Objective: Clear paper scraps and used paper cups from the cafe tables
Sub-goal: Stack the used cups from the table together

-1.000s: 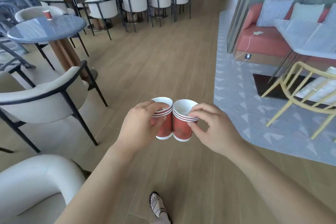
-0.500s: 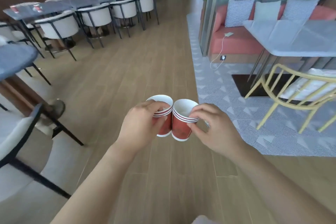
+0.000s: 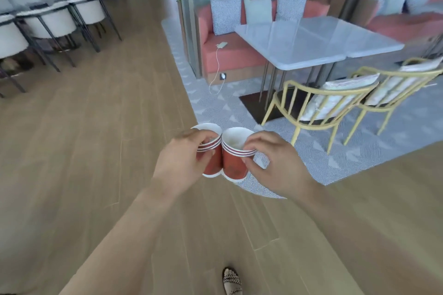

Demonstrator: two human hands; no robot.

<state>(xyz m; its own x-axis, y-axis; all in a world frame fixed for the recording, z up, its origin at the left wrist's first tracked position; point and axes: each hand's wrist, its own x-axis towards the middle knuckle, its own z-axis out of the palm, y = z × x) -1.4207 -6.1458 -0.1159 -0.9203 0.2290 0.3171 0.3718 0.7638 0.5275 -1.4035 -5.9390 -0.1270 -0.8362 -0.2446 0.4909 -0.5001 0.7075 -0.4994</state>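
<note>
Two short stacks of nested red paper cups with white rims and white bases are held in the air, side by side and touching along their walls. The left stack [image 3: 212, 161] sits in the left hand [image 3: 182, 163], the right stack [image 3: 233, 163] in the right hand [image 3: 275, 163]. Both stand nearly upright, mouths up, with white insides showing.

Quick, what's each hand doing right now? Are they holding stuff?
Left hand: closed, gripping the left stack of red paper cups.
Right hand: closed, pinching the right stack of red paper cups at its rim.
</note>
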